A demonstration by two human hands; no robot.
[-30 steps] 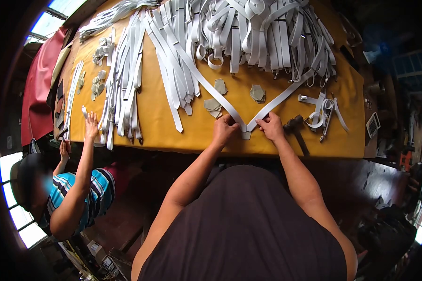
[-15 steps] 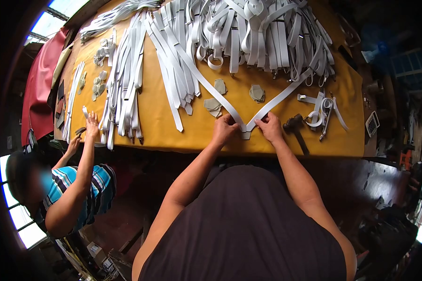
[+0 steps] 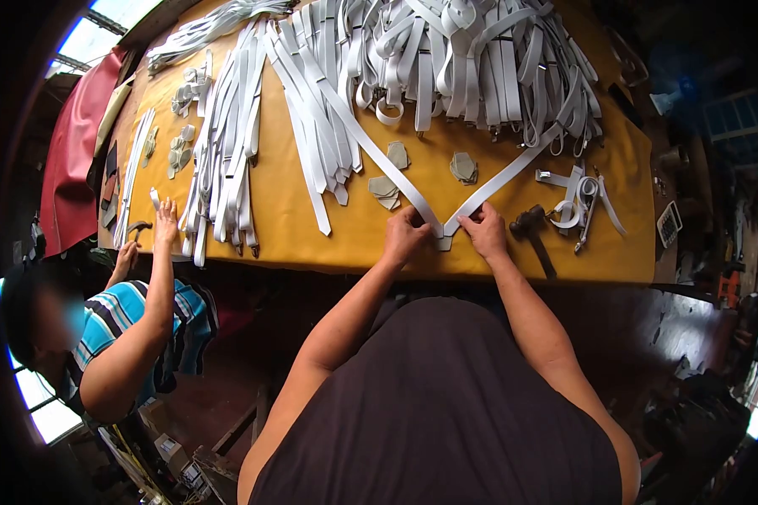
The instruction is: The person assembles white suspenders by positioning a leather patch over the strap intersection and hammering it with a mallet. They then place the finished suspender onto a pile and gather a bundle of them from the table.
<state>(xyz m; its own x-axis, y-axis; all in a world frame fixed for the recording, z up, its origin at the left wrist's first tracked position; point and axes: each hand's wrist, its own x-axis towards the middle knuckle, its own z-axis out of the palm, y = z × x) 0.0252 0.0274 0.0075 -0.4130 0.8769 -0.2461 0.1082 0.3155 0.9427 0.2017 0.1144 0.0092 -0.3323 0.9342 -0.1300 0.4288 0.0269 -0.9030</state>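
Observation:
My left hand (image 3: 408,236) pinches the end of a white elastic strap (image 3: 381,157) that slants down from the upper left. Opposite it, my right hand (image 3: 485,231) grips a second white strap (image 3: 507,178), which runs down from the upper right. The two ends meet in a V over a small pale patch (image 3: 445,245) close to the table's front edge. Just right of my right hand lies a hammer (image 3: 531,225) with a dark handle. Small stacks of greyish patches (image 3: 385,192) lie beyond my hands, between the straps.
Piled white suspenders (image 3: 455,67) with metal clips cover the back of the yellow tabletop (image 3: 312,257). More straps (image 3: 227,143) lie to the left. A co-worker (image 3: 135,328) at the left holds a hammer (image 3: 140,226). A calculator (image 3: 669,224) sits at the right edge.
The co-worker's hammer hand has shifted slightly, and the hammer head now shows nearer their other hand. Their body has moved a little. My hands hold nearly the same position on the straps.

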